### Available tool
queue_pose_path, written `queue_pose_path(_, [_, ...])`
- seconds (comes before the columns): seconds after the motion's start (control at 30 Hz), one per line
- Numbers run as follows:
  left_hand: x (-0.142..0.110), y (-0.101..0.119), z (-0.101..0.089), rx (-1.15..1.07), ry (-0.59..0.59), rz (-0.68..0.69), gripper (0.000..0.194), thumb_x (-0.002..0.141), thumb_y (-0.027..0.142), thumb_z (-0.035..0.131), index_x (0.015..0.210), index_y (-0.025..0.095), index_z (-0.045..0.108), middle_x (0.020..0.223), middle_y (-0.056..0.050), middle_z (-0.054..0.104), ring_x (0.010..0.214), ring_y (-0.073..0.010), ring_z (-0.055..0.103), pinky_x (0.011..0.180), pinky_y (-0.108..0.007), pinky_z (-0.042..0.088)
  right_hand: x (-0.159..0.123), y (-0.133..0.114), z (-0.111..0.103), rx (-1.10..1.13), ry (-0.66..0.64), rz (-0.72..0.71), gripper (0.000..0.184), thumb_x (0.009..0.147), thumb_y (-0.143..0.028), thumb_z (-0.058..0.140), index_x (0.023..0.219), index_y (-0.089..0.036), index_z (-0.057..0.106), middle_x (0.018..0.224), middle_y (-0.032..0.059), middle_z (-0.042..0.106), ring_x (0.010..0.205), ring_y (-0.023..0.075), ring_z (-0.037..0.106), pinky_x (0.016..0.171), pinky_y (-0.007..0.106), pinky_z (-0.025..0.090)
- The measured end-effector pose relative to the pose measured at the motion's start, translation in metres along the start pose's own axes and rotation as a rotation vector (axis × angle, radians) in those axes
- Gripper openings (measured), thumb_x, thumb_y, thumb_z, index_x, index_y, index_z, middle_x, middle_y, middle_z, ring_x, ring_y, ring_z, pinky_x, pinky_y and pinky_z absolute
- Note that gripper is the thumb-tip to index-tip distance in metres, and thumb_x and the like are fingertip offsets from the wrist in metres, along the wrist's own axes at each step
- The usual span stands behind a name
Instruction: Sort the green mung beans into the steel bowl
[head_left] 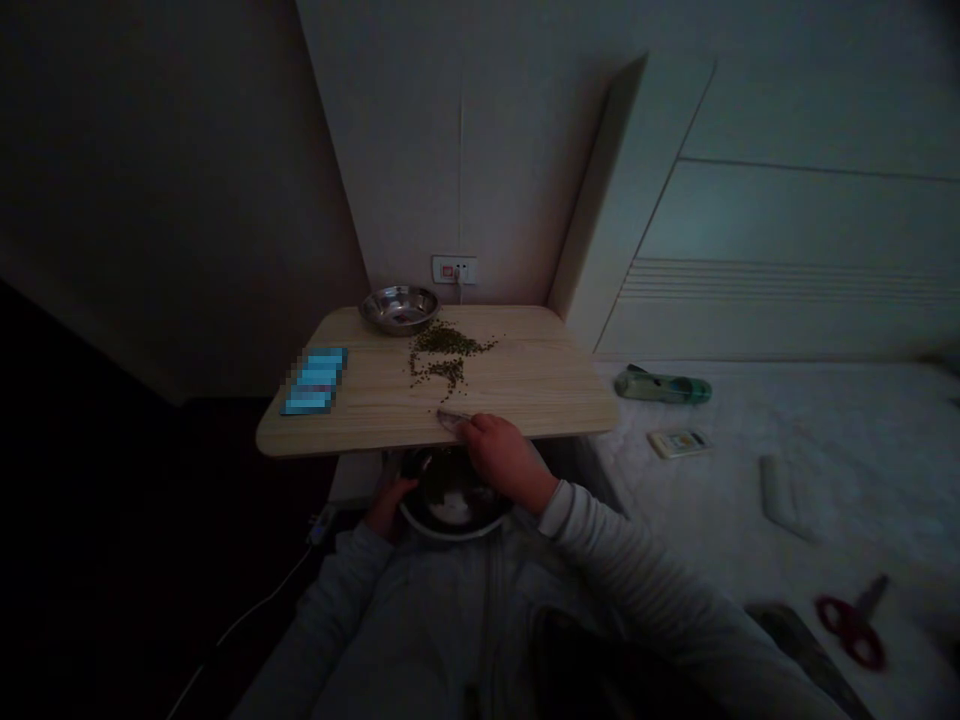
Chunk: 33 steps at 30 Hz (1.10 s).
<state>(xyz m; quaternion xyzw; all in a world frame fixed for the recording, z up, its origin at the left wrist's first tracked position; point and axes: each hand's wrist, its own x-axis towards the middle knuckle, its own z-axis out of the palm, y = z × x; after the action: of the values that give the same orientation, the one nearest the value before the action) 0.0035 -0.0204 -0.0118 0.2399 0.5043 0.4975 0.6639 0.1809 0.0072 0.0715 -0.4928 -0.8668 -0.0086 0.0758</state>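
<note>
Small green beans (448,343) lie scattered over the light wooden table (540,385). Just under its front edge, a metal bowl (457,510) rests at my lap, partly covered by the table edge and my right arm. My left hand (388,507) grips the bowl's left rim. Above the bowl, at the table's front edge, my right hand (506,458) is closed around a small, pale, flat piece (451,420). That piece touches or hovers just over the tabletop near a few stray beans; its exact kind is too dim to make out.
A second metal bowl (400,310) stands at the table's back left, near a blurred blue phone-like rectangle (315,382). On the bed at right lie a green transparent case (662,386), a small white device (679,442) and red-handled scissors (851,630). A wall socket (454,269) holds a plug.
</note>
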Motion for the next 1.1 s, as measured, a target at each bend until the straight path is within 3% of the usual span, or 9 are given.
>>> queue_pose_path(0.2, [-0.006,0.005,0.006,-0.018,-0.032,-0.027,0.016,0.048,0.024,0.065,0.062,0.016,0.068,0.056,-0.003,0.069,0.066,-0.0235,0.064,0.068,-0.032,0.048,0.002,-0.004,-0.002,0.014,0.015,-0.015,0.024,0.083,-0.018,0.038,0.096,-0.015,0.057,0.087,0.0103,0.056,0.081,0.0186,0.050,0.070,0.028,0.036])
queue_pose_path(0.33, [-0.006,0.004,0.005,-0.001,-0.016,-0.049,0.012,0.048,0.024,0.065,0.057,0.017,0.067,0.056,-0.004,0.068,0.068,-0.0245,0.064,0.068,-0.033,0.048,0.012,0.011,-0.005,0.093,0.110,-0.007,0.026,0.086,-0.024,0.036,0.095,-0.017,0.059,0.086,0.0091,0.059,0.080,0.0180,0.051,0.072,0.028,0.036])
queue_pose_path(0.47, [-0.005,0.004,0.005,-0.011,-0.061,-0.019,0.010,0.050,0.025,0.065,0.057,0.018,0.066,0.059,-0.004,0.069,0.075,-0.0263,0.064,0.073,-0.035,0.047,0.026,0.040,0.002,0.356,0.291,0.076,0.028,0.085,-0.029,0.038,0.093,-0.016,0.061,0.088,0.0080,0.063,0.084,0.0172,0.053,0.076,0.028,0.038])
queue_pose_path(0.63, [-0.007,0.005,0.003,-0.005,-0.079,-0.011,0.008,0.052,0.024,0.065,0.059,0.020,0.065,0.060,-0.004,0.068,0.080,-0.0260,0.063,0.075,-0.035,0.047,0.025,0.073,0.015,0.785,0.447,0.332,0.027,0.080,-0.035,0.043,0.082,-0.015,0.061,0.076,0.0044,0.064,0.070,0.0145,0.056,0.067,0.026,0.041])
queue_pose_path(0.8, [-0.004,0.003,-0.001,0.027,-0.033,-0.015,0.006,0.050,0.025,0.066,0.050,0.021,0.061,0.055,-0.002,0.066,0.078,-0.0254,0.063,0.073,-0.034,0.047,0.015,0.082,0.018,0.900,0.413,0.417,0.027,0.075,-0.038,0.046,0.073,-0.015,0.060,0.062,0.0005,0.059,0.062,0.0134,0.053,0.061,0.024,0.039])
queue_pose_path(1.1, [-0.004,0.005,0.003,0.024,0.012,0.003,0.003,0.049,0.022,0.065,0.051,0.021,0.063,0.057,-0.004,0.066,0.082,-0.0287,0.061,0.072,-0.035,0.046,0.017,0.081,0.023,1.002,0.308,0.349,0.027,0.073,-0.035,0.047,0.084,-0.014,0.061,0.070,0.0016,0.061,0.065,0.0125,0.052,0.063,0.024,0.039])
